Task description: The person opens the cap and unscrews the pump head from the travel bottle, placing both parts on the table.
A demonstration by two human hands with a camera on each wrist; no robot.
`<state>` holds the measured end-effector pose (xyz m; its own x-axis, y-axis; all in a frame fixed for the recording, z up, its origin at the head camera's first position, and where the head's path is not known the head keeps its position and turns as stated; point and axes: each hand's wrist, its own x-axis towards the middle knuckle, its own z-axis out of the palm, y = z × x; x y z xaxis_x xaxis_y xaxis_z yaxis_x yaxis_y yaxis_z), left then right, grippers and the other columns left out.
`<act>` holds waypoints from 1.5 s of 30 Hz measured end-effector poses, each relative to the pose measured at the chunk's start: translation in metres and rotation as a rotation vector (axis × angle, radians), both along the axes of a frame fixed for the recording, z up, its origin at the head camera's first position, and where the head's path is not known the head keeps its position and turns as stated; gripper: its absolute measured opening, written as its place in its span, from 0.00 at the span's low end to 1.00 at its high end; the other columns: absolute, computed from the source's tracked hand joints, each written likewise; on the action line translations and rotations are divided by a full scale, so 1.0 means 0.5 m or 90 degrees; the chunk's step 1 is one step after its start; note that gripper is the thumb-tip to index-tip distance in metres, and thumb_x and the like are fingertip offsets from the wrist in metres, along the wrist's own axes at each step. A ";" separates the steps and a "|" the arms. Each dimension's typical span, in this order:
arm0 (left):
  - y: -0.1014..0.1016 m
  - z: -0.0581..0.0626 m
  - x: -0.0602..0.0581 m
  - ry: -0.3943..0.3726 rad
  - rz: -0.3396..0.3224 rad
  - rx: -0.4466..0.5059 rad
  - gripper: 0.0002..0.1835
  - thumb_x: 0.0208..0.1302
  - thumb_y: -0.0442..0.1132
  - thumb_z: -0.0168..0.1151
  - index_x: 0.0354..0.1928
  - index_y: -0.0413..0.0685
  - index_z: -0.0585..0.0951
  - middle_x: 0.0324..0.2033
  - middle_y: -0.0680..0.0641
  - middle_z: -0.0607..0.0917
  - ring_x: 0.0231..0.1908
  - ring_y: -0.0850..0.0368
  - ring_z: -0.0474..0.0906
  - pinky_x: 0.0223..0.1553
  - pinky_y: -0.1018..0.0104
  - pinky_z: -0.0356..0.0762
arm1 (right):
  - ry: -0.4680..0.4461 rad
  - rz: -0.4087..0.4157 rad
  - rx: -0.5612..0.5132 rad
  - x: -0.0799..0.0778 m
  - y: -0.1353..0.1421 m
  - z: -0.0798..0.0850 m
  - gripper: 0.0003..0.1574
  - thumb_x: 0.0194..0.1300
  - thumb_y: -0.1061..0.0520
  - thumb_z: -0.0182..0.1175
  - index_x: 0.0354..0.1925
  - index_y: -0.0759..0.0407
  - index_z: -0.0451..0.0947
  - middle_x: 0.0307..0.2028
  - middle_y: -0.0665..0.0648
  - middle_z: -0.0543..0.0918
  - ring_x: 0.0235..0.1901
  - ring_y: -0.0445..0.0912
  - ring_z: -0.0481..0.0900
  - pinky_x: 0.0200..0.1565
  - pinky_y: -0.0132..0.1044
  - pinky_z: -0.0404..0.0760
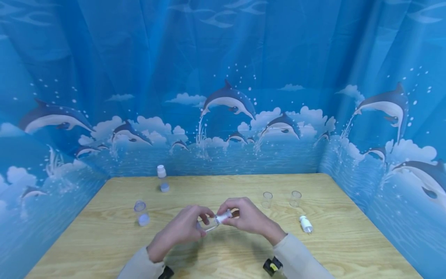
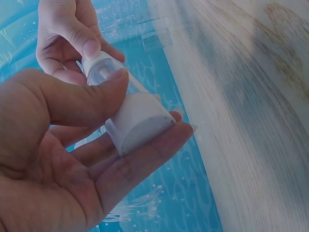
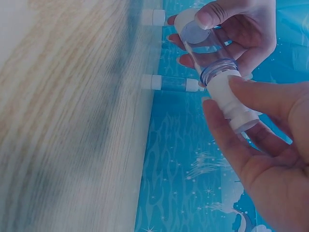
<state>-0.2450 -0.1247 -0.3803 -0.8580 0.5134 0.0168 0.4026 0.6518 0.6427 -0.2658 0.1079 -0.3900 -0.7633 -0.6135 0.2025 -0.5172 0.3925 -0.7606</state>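
The left grip [image 1: 188, 225] grasps a clear bottle [image 2: 139, 113]; beside it, the right grip [image 1: 245, 215] pinches the white pump top [image 3: 226, 96] at the bottle's mouth. Another white top [image 1: 306, 224] lies right of both grips.

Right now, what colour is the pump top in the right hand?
The pump top is white, clearest in the right wrist view.

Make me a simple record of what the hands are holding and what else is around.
Left hand: holds a clear bottle with a white base
Right hand: pinches a white pump top at that bottle's neck
Fully tightened: cannot tell
Table, left side: an uncapped bottle, nearer; a white-topped bottle, farther
Table, right side: two clear cups; a loose white pump, nearer
Surface: wood-grain table
Backdrop: blue dolphin curtain
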 end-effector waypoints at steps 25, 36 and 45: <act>0.003 0.000 0.003 0.008 0.006 0.028 0.30 0.44 0.16 0.69 0.54 0.40 0.85 0.39 0.43 0.90 0.32 0.58 0.85 0.31 0.69 0.86 | 0.078 -0.003 -0.017 0.000 0.003 0.005 0.15 0.58 0.66 0.73 0.43 0.51 0.87 0.48 0.52 0.89 0.49 0.44 0.85 0.48 0.30 0.86; 0.002 0.001 -0.003 -0.006 0.006 0.049 0.32 0.44 0.16 0.67 0.56 0.40 0.84 0.39 0.42 0.90 0.32 0.54 0.86 0.32 0.67 0.87 | 0.043 -0.004 -0.028 -0.004 0.009 0.009 0.20 0.61 0.63 0.72 0.53 0.56 0.85 0.51 0.54 0.88 0.51 0.46 0.85 0.49 0.29 0.86; 0.001 -0.003 -0.001 0.008 -0.003 0.046 0.32 0.43 0.15 0.66 0.55 0.40 0.85 0.41 0.42 0.90 0.32 0.59 0.85 0.31 0.70 0.85 | 0.016 -0.007 -0.010 -0.006 0.011 0.007 0.19 0.72 0.49 0.65 0.54 0.58 0.84 0.50 0.57 0.88 0.44 0.42 0.85 0.44 0.29 0.87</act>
